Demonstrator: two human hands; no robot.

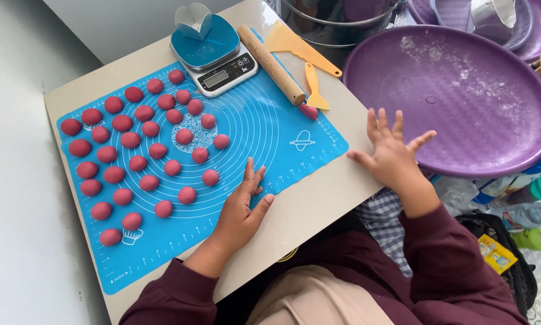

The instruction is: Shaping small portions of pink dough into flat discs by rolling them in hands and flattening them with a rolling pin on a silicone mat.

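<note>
Our left hand lies flat, fingers together, gripping nothing, on the blue mat's near edge, just beside the red dough balls filling the mat's left half. Our right hand is spread open and empty at the board's right edge, touching the purple tray's rim. Scale and rolling pin sit at the far edge.

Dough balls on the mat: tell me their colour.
The dough balls are deep reddish pink, seen in the head view on the blue mat.
</note>
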